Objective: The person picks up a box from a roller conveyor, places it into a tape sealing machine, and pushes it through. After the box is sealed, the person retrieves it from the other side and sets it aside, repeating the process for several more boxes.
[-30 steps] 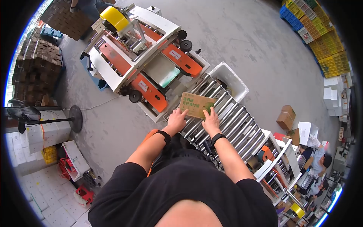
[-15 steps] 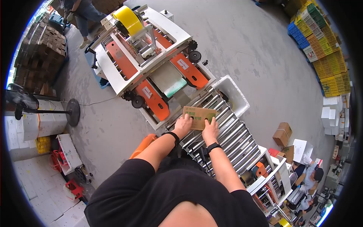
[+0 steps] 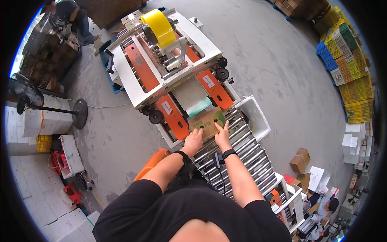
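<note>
A printed cardboard box [image 3: 209, 120] lies at the mouth of an orange-and-white carton taping machine [image 3: 177, 56], on the end of the roller conveyor [image 3: 242, 149]. My left hand [image 3: 194, 141] grips the box's near edge, a fingertip by its left hole. My right hand [image 3: 222, 136] is at the box's near right corner, index and middle fingers stretched apart. The right hole shows uncovered. The box's far side is partly hidden under the machine's front.
A roll of yellow tape [image 3: 159, 28] sits atop the machine. A white foam bin [image 3: 260, 117] stands beside the rollers. A black fan [image 3: 30, 94], stacked white boxes [image 3: 36, 181] and colored crates [image 3: 350, 80] line the sides. A person [image 3: 68, 20] stands far left.
The box has moved forward off the rollers up to the machine's mouth, with both hands following. My right fingers have come away from its right hole and spread apart. My view has shifted slightly.
</note>
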The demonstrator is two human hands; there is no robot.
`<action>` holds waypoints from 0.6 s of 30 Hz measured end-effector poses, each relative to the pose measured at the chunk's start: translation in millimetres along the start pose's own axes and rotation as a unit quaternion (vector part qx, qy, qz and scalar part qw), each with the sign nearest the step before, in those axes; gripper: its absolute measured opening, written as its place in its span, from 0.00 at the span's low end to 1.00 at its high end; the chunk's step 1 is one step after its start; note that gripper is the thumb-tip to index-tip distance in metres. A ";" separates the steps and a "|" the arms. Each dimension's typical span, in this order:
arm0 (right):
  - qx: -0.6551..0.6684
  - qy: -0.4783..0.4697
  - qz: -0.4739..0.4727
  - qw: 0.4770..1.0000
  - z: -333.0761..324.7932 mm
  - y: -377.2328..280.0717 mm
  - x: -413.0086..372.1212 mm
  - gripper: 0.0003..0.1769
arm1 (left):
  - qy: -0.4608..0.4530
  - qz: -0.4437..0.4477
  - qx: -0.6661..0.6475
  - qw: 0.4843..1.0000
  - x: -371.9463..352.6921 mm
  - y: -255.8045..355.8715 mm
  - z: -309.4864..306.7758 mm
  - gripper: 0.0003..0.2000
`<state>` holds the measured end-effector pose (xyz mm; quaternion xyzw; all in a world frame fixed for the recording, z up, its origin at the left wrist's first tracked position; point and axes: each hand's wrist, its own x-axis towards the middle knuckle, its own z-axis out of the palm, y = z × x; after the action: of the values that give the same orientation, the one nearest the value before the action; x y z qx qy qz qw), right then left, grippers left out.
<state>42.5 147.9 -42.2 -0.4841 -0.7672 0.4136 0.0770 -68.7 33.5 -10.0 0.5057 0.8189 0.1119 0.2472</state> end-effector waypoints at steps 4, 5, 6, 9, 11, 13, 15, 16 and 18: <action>0.015 0.044 -0.051 0.998 0.9 -12.8 13.0 0.29 | -0.022 0.041 -0.043 0.998 -3.9 -8.5 -15.0 0.20; 0.017 0.040 -0.042 0.998 -0.2 -12.3 11.5 0.29 | -0.055 0.045 -0.044 0.997 -6.8 -13.6 -12.8 0.19; 0.019 0.036 -0.033 0.999 -1.9 -10.1 6.1 0.29 | -0.087 0.050 -0.045 0.994 -10.3 -19.0 -9.2 0.18; -0.028 0.066 0.002 0.997 -6.6 18.0 -20.0 0.29 | -0.215 0.002 -0.042 0.976 -27.2 -42.2 23.2 0.18; -0.092 0.092 0.037 0.991 -18.9 48.2 -48.0 0.29 | -0.286 -0.049 -0.024 0.957 -40.8 -40.4 19.2 0.16; -0.160 0.117 0.091 0.976 -37.1 84.5 -84.4 0.29 | -0.329 -0.080 -0.007 0.941 -52.1 -50.9 26.3 0.15; -0.201 0.135 0.179 0.954 -58.2 116.2 -124.6 0.28 | -0.347 -0.091 0.006 0.933 -55.2 -74.6 50.2 0.15; -0.214 0.137 0.236 0.938 -73.7 121.8 -146.8 0.27 | -0.347 -0.114 0.009 0.931 -55.4 -73.5 42.6 0.16; -0.225 0.153 0.334 0.902 -94.1 136.1 -190.2 0.26 | -0.345 -0.159 0.014 0.925 -51.9 -67.0 21.3 0.16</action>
<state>282.5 72.9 -24.3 -0.7737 -0.6119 0.1522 -0.0607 -90.4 -44.8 -42.1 0.3791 0.7541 -0.1217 0.5224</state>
